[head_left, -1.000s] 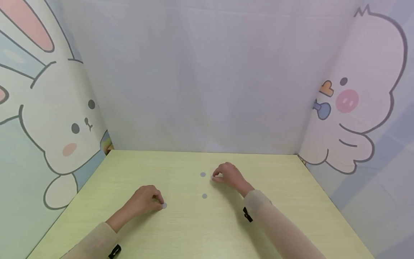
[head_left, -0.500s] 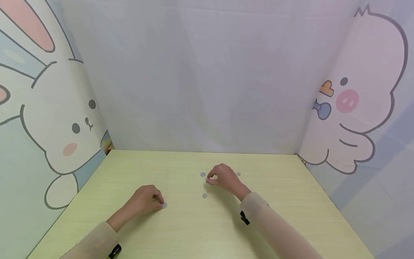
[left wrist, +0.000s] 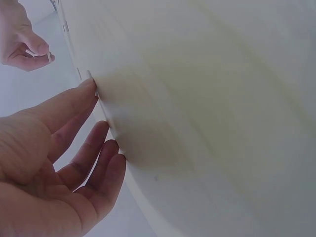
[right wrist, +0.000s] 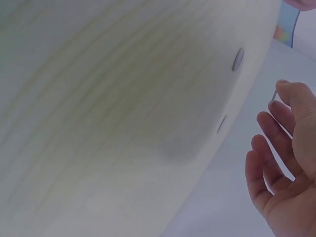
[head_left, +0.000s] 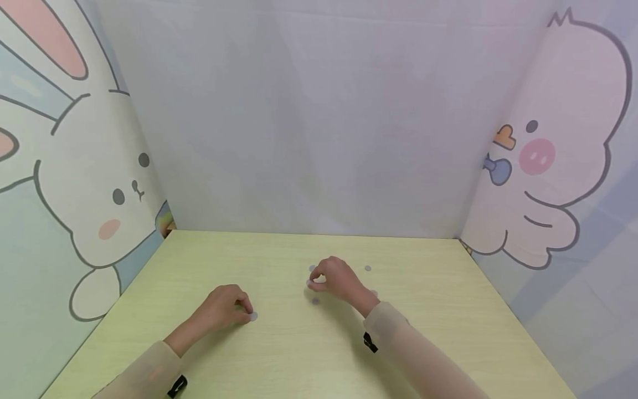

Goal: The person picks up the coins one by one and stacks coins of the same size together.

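Note:
Several small flat grey discs lie on a pale yellow-green table (head_left: 279,354). My right hand (head_left: 333,277) hovers just above the middle of the table and pinches one grey disc (right wrist: 273,96) between thumb and forefinger. Another disc (head_left: 315,301) lies just in front of it, and a further disc (head_left: 312,268) peeks out behind it. Two more discs (head_left: 368,268) lie to its right. My left hand (head_left: 223,309) rests on the table at the near left. Its fingers are fairly straight, and the index fingertip (left wrist: 89,85) touches a disc (head_left: 253,316).
Light fabric walls close the table on three sides, with a rabbit drawing (head_left: 99,205) on the left and a chick drawing (head_left: 553,160) on the right. Both forearms wear beige sleeves with a black strap (head_left: 368,342) at the wrist.
My right hand has moved left and a little nearer with a disc pinched in it, uncovering two discs on its right. The left hand has stayed put.

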Motion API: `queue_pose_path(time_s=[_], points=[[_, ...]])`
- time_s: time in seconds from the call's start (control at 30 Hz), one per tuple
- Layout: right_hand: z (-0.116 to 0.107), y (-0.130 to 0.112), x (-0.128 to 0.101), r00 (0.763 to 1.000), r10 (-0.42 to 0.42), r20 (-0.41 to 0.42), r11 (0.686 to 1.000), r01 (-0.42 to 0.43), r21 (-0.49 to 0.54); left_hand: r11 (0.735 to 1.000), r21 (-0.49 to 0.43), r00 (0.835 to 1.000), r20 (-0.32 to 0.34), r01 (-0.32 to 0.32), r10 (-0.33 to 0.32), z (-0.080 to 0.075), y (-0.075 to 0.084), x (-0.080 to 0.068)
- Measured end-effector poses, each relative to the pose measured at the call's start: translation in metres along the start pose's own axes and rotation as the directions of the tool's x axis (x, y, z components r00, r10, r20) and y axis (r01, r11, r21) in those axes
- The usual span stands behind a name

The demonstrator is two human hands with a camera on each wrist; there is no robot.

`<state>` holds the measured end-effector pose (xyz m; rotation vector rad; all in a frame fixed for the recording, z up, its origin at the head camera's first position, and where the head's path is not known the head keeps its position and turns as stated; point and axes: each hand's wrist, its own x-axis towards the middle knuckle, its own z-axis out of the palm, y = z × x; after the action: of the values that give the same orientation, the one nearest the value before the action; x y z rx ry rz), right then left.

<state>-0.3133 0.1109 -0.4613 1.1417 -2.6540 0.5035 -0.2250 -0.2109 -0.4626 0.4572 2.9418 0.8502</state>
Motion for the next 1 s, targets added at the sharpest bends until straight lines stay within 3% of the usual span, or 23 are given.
queue_pose_path(time_s=[0.6,1.0], points=[[0.009,-0.024,0.005,0.999,0.017,0.038,0.999,-0.018,0.027,1.000,-0.006,1.000,-0.002,-0.011,0.011,0.000,0.003,-0.001],[0.016,-0.040,0.011,0.997,-0.046,0.067,0.999,0.044,0.029,1.000,-0.011,1.000,0.002,0.002,-0.002,-0.001,0.003,-0.001]])
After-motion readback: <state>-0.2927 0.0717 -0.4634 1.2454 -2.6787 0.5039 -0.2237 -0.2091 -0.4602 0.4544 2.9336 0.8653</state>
